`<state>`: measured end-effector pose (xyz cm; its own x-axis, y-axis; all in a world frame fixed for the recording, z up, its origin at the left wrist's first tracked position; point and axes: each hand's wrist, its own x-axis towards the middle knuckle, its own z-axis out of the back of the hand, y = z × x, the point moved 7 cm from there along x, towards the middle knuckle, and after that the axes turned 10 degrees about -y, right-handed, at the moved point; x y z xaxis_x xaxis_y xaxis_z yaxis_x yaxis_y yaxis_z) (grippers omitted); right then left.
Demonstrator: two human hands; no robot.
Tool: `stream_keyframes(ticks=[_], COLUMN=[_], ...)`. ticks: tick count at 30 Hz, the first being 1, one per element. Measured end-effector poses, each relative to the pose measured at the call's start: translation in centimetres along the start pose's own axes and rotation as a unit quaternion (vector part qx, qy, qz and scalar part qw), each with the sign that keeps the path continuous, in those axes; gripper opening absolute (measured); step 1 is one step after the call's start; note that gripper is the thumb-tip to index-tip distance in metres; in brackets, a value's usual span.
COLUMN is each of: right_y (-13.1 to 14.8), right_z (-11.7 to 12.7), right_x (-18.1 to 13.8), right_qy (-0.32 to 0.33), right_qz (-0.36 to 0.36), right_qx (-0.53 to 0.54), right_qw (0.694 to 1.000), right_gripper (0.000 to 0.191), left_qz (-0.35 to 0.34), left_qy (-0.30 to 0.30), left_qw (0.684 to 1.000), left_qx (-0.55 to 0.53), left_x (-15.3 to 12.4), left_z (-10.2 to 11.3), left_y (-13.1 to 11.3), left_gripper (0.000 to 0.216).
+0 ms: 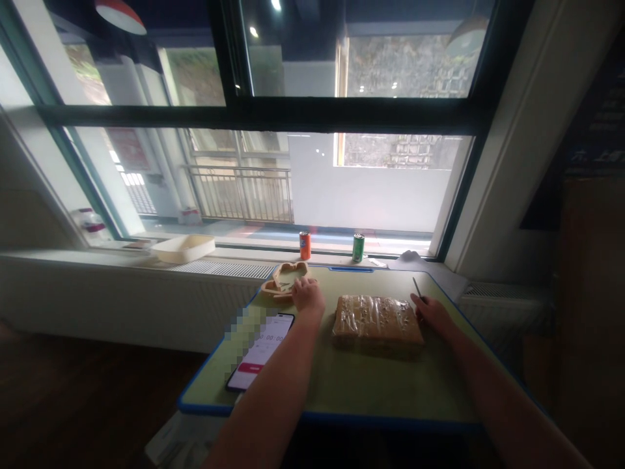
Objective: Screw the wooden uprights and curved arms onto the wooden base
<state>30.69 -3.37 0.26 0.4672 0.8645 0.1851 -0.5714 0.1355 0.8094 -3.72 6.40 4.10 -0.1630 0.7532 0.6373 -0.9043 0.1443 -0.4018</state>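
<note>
My left hand (308,296) is at the right side of a light brown, bear- or heart-shaped box (291,272) with a raised lid. Its fingers are curled by the box's edge, and what they grip, if anything, is hidden. Several small pieces seem to lie inside, too small to name. In my right hand (430,311) is a slim, pointed tool (416,285), tip up; its exact kind does not show. Just left of that hand lies a brown cardboard parcel (378,319), wrapped in shiny clear tape, flat on the green table (371,391).
Left of my left forearm a phone (261,352) displays a timer. An orange can (305,245) and a green can (358,247) stand on the windowsill, with a cream tray (183,249) farther left. Behind the table is a large window; a blue edge rims the tabletop.
</note>
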Motion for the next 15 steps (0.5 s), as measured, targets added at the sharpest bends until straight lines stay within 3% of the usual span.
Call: stream_keyframes(ticks=[3, 15], right_y=[-0.11, -0.50], right_z=[-0.12, -0.24], right_x=[0.07, 0.40], right_qy=[0.001, 0.003], right_qz=[0.010, 0.016], right_qx=[-0.007, -0.030], right_qw=[1.000, 0.999], right_gripper=[0.043, 0.044], left_qz=[0.006, -0.022], left_qy=[0.019, 0.013], left_qw=[0.999, 0.998], left_qx=[0.046, 0.056], left_x=[-0.04, -0.34], left_z=[-0.58, -0.17], left_y=[0.71, -0.11], left_gripper=[0.028, 0.030])
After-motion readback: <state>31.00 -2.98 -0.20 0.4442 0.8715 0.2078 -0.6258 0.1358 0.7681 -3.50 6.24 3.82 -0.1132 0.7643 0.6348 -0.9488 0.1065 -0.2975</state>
